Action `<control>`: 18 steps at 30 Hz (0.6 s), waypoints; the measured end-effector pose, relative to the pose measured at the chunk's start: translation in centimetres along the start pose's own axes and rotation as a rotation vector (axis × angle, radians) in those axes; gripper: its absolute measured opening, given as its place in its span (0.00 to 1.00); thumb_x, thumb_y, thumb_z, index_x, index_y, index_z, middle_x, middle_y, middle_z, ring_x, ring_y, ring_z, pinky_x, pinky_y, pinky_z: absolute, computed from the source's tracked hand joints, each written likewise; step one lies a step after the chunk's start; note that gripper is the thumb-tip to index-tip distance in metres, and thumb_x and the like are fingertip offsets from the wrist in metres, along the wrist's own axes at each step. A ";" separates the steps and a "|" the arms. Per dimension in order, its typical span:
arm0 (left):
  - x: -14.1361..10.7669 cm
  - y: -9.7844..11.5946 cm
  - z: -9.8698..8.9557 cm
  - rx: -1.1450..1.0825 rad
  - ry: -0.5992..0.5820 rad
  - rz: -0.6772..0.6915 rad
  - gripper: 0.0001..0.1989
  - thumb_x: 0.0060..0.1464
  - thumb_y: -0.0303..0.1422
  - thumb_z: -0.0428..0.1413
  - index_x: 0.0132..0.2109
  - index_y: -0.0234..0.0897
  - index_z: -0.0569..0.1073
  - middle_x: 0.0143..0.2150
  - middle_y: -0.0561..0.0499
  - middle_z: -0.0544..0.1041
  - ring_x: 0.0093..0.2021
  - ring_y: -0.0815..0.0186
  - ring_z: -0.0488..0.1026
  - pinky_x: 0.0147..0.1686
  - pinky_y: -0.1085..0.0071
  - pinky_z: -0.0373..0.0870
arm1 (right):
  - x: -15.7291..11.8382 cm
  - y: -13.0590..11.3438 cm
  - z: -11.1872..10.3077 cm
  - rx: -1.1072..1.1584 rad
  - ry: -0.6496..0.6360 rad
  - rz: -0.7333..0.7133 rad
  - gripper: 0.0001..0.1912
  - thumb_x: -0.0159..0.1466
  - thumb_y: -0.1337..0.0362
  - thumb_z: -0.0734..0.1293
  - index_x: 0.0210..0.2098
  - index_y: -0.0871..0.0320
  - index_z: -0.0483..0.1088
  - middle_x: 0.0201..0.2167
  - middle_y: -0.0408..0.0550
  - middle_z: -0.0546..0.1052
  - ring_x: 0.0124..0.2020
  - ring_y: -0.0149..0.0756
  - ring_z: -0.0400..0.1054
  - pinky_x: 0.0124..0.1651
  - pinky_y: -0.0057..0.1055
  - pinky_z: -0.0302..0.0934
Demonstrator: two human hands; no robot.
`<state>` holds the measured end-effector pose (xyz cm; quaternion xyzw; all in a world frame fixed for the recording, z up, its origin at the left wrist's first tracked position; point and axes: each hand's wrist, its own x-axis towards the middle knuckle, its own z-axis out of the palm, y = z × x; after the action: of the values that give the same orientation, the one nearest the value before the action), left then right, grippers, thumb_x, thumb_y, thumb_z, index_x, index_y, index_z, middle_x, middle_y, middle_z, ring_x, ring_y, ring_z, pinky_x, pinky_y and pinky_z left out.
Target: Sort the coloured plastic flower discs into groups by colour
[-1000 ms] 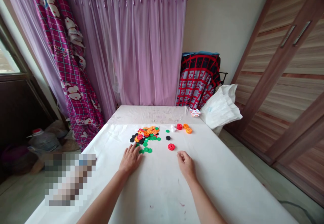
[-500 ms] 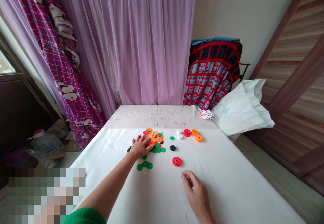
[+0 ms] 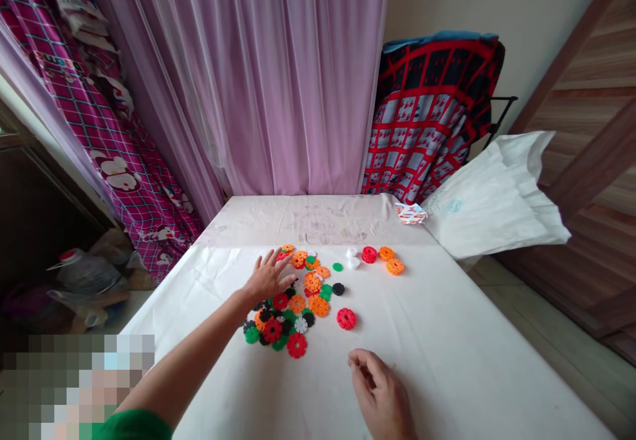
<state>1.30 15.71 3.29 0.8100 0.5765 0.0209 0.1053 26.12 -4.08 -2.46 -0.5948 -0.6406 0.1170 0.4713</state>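
My left hand (image 3: 268,277), fingers spread, is over the upper left of a loose pile of notched plastic discs, among them an orange disc (image 3: 318,305), a green disc (image 3: 252,335) and a white disc (image 3: 301,325). My right hand (image 3: 380,390) rests near the front of the table with curled fingers; whether it holds anything is hidden. Just beyond it lies a red disc stack (image 3: 346,319). A black disc (image 3: 338,289) sits right of the pile. Farther back are white discs (image 3: 353,263), a red stack (image 3: 369,254) and two orange stacks (image 3: 395,266).
A white cloth covers the table (image 3: 447,360). At its back right corner are a small patterned packet (image 3: 411,213) and a large white bag (image 3: 497,195). Purple curtains (image 3: 298,82) hang behind. A plastic bottle (image 3: 89,274) stands low at the left.
The pile has spread toward the front of the table, showing more red, black and white discs. My left hand has lifted with its fingers more spread. The view has shifted slightly.
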 end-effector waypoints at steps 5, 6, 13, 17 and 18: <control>5.5 1.4 0.5 -0.025 -0.033 -0.083 0.35 0.59 0.58 0.37 0.69 0.53 0.54 0.72 0.44 0.51 0.70 0.46 0.47 0.61 0.38 0.48 | -0.1 0.0 0.0 0.006 0.001 -0.011 0.17 0.67 0.56 0.58 0.31 0.55 0.73 0.25 0.47 0.79 0.24 0.31 0.73 0.28 0.22 0.66; 5.6 1.8 0.8 -0.021 -0.039 -0.064 0.35 0.58 0.59 0.37 0.68 0.54 0.56 0.72 0.45 0.51 0.71 0.46 0.46 0.62 0.37 0.46 | -0.2 0.0 0.0 0.004 -0.005 -0.004 0.16 0.67 0.56 0.58 0.31 0.55 0.73 0.25 0.47 0.79 0.24 0.32 0.73 0.28 0.22 0.66; 0.0 3.2 2.1 0.003 -0.095 0.181 0.38 0.56 0.61 0.41 0.69 0.53 0.53 0.74 0.48 0.47 0.72 0.46 0.42 0.65 0.41 0.41 | -0.3 0.3 0.2 -0.014 -0.072 0.083 0.16 0.65 0.56 0.57 0.33 0.55 0.74 0.28 0.50 0.79 0.27 0.35 0.73 0.33 0.27 0.67; -4.4 1.9 2.0 0.023 -0.088 0.222 0.36 0.58 0.59 0.40 0.69 0.53 0.53 0.73 0.50 0.48 0.71 0.45 0.43 0.65 0.38 0.36 | -0.1 0.6 0.3 -0.062 -0.102 0.080 0.15 0.64 0.58 0.57 0.35 0.55 0.73 0.30 0.50 0.80 0.30 0.36 0.73 0.35 0.28 0.66; -5.5 1.5 2.0 0.034 -0.072 0.216 0.35 0.59 0.58 0.39 0.69 0.53 0.54 0.73 0.50 0.49 0.71 0.46 0.44 0.65 0.38 0.35 | 0.0 0.7 0.4 -0.083 -0.101 0.075 0.15 0.63 0.59 0.57 0.35 0.55 0.73 0.30 0.49 0.80 0.30 0.36 0.73 0.35 0.29 0.66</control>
<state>1.15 9.82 2.07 0.8692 0.4822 -0.0065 0.1092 26.28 -3.74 -3.16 -0.6309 -0.6449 0.1378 0.4087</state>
